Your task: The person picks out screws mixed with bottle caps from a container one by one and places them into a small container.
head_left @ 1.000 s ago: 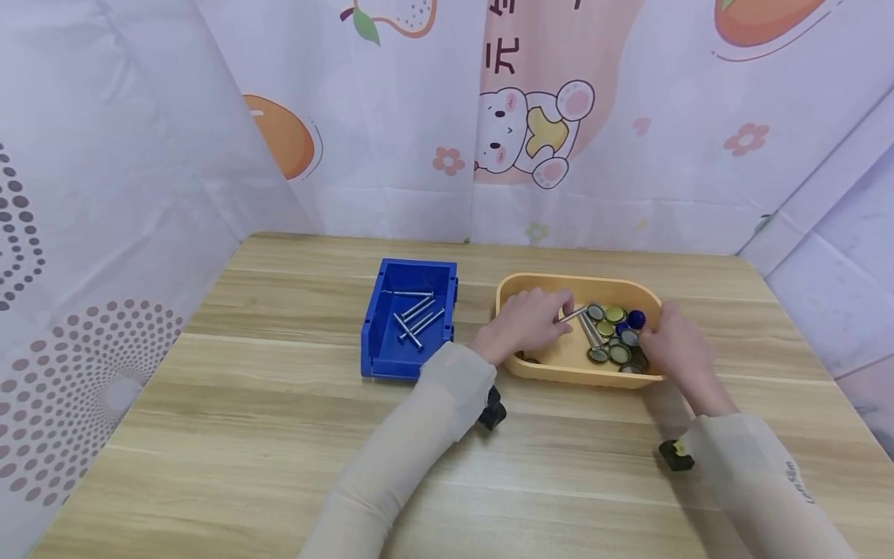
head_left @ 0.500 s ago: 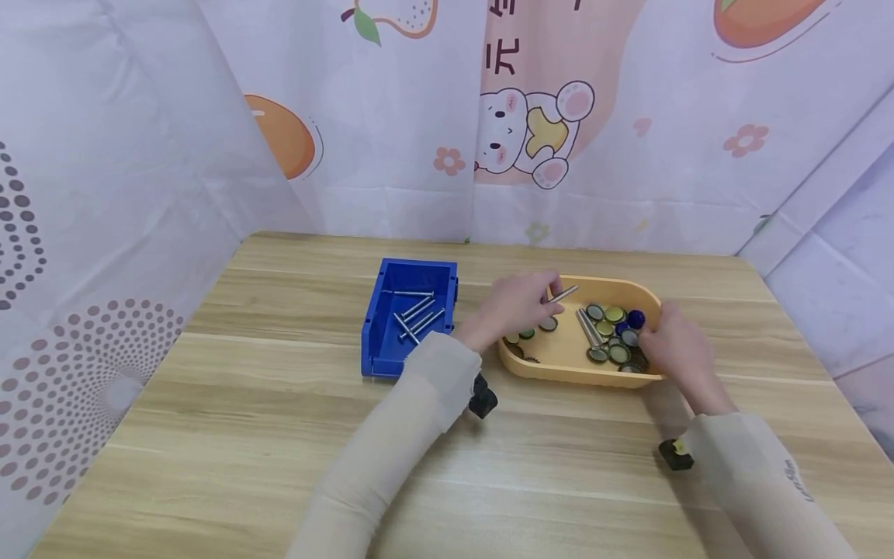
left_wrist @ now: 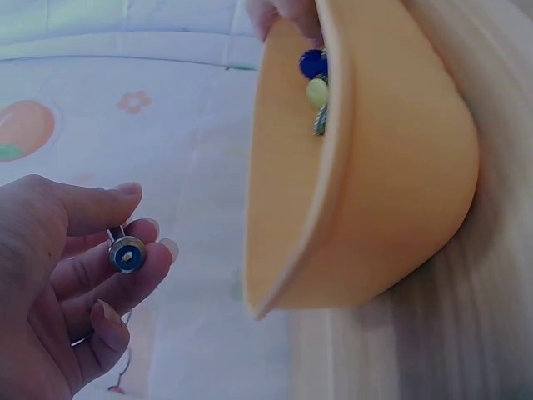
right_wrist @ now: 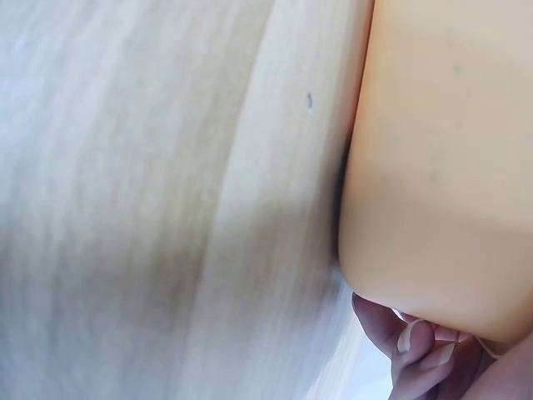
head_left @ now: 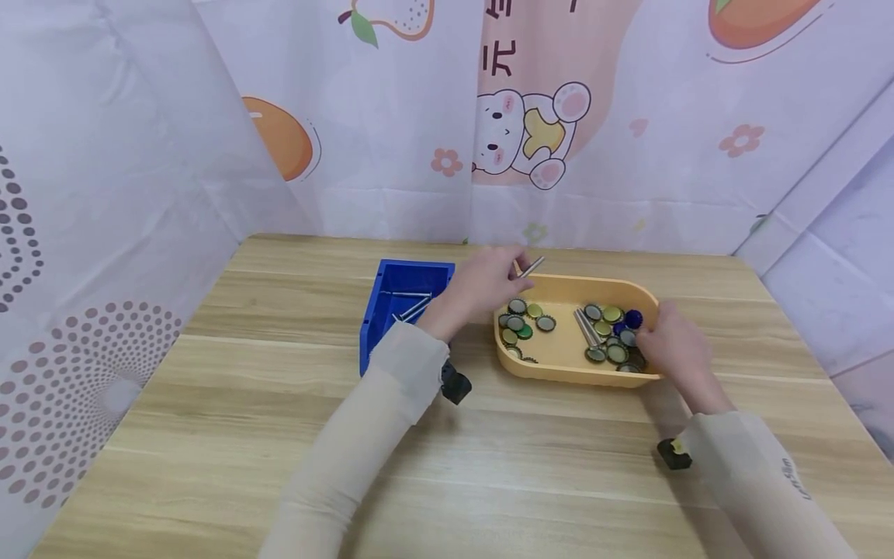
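Note:
My left hand (head_left: 482, 287) pinches a silver screw (head_left: 532, 267) between thumb and fingers, in the air between the two containers. In the left wrist view the round head of the screw (left_wrist: 127, 255) faces the camera. A yellow-orange tray (head_left: 559, 371) holds bottle caps (head_left: 546, 323) at both ends and a few screws (head_left: 588, 329) between them. My right hand (head_left: 676, 345) grips the right end of that tray; its fingertips (right_wrist: 405, 337) curl at the tray's end in the right wrist view. A blue bin (head_left: 370, 330) with several screws (head_left: 414, 309) lies partly behind my left arm.
Both containers stand on a wood-grain table (head_left: 209, 373), near its back edge. Behind it hangs a printed curtain (head_left: 391, 210). A small black device (head_left: 455, 383) sits at the left cuff, and another black device (head_left: 674, 454) at the right cuff.
My left hand has lifted the screw up and left, out over the tray's left end toward the blue bin. Caps at that end now show. My right hand stays on the tray.

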`<state>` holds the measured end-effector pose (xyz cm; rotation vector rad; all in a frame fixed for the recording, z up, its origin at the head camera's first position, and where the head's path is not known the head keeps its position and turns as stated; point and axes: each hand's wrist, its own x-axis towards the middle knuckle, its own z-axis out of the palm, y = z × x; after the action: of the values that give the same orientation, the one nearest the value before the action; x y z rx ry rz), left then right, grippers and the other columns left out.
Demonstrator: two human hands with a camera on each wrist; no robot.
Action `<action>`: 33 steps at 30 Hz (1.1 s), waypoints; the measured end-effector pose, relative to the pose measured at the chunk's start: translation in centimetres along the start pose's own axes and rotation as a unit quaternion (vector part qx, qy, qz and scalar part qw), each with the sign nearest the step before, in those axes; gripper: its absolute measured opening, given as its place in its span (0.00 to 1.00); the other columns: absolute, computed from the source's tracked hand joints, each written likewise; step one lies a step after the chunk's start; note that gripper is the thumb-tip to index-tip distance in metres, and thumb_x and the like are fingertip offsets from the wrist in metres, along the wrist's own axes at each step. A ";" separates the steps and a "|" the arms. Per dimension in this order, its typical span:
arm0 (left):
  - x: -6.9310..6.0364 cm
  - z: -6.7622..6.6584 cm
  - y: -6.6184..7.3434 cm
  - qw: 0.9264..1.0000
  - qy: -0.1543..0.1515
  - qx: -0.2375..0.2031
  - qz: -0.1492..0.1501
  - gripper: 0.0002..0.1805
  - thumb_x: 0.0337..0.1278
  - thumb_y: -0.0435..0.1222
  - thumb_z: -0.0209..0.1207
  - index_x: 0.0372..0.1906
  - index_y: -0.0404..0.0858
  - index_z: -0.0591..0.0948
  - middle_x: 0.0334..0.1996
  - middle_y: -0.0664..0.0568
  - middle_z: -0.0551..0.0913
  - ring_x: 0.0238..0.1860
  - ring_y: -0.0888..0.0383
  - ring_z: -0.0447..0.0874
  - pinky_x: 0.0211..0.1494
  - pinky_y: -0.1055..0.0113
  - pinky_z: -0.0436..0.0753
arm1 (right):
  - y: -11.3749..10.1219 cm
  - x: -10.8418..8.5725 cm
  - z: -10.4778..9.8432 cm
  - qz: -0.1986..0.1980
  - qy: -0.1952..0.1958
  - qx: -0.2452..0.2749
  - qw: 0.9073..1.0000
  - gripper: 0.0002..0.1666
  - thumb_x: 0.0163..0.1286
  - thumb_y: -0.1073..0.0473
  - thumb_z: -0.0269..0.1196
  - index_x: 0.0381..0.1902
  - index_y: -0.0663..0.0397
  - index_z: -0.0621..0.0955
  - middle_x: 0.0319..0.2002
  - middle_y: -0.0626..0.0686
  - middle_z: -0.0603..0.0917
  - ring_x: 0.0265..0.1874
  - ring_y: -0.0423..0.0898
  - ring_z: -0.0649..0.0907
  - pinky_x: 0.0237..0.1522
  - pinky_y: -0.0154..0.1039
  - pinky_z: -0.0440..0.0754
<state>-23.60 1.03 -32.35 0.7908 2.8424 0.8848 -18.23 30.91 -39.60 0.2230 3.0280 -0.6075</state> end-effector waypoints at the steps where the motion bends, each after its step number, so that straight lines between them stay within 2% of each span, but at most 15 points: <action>1: -0.1 -0.3 -0.1 1.000 0.004 0.000 -0.003 0.10 0.65 0.45 0.61 0.44 0.44 0.80 0.31 0.57 0.83 0.31 0.62 0.80 0.32 0.71 0.77 | 0.0 0.0 0.0 0.000 -0.001 0.001 1.000 0.23 0.67 0.57 0.51 0.49 0.75 0.66 0.25 0.60 0.75 0.20 0.52 0.75 0.18 0.43 0.68; 5: -0.6 -1.5 -0.8 0.999 0.025 0.015 -0.023 0.10 0.65 0.46 0.61 0.43 0.44 0.80 0.32 0.57 0.84 0.33 0.62 0.81 0.34 0.70 0.77 | 0.0 0.0 0.1 0.000 -0.002 0.004 1.000 0.23 0.67 0.58 0.51 0.49 0.75 0.66 0.25 0.60 0.75 0.20 0.52 0.75 0.18 0.43 0.68; 13: -1.9 -3.5 -2.8 0.995 0.045 0.022 -0.091 0.11 0.63 0.45 0.63 0.41 0.43 0.78 0.35 0.53 0.85 0.34 0.58 0.82 0.36 0.67 0.78 | 0.1 0.1 0.2 0.001 -0.002 0.006 1.000 0.23 0.67 0.58 0.51 0.49 0.74 0.67 0.24 0.59 0.75 0.20 0.51 0.75 0.18 0.43 0.68; 20: -3.1 -4.0 -4.8 0.988 0.067 0.020 -0.136 0.11 0.62 0.44 0.63 0.41 0.42 0.77 0.34 0.52 0.84 0.32 0.57 0.80 0.31 0.65 0.75 | 0.2 0.1 0.1 0.001 -0.006 0.007 1.000 0.23 0.66 0.58 0.51 0.50 0.74 0.67 0.25 0.59 0.75 0.20 0.51 0.75 0.18 0.43 0.69; 25: -3.6 -4.0 -5.9 0.981 0.092 0.036 -0.167 0.10 0.61 0.42 0.62 0.40 0.41 0.77 0.34 0.51 0.82 0.34 0.55 0.78 0.34 0.63 0.74 | 0.2 0.1 0.1 0.002 -0.003 0.007 1.000 0.23 0.67 0.58 0.51 0.50 0.75 0.68 0.25 0.59 0.76 0.20 0.51 0.75 0.19 0.43 0.69; 28: -3.9 -4.0 -6.3 0.978 0.085 0.037 -0.188 0.09 0.61 0.41 0.62 0.35 0.41 0.74 0.31 0.52 0.77 0.32 0.54 0.75 0.34 0.63 0.71 | 0.2 0.2 0.1 0.003 -0.001 0.007 1.000 0.22 0.66 0.58 0.51 0.49 0.74 0.68 0.25 0.59 0.75 0.20 0.51 0.75 0.19 0.44 0.68; 33: -4.3 -3.8 -6.9 0.974 0.035 0.024 -0.223 0.16 0.62 0.38 0.58 0.21 0.43 0.67 0.17 0.56 0.66 0.19 0.58 0.69 0.23 0.67 0.64 | 0.1 0.1 0.1 0.003 -0.003 0.010 1.000 0.22 0.67 0.58 0.51 0.49 0.74 0.68 0.25 0.60 0.75 0.20 0.51 0.75 0.19 0.43 0.69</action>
<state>-23.84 -7.92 -33.33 0.1052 2.9254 0.7877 -18.35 31.01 -39.75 0.2318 3.0161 -0.6368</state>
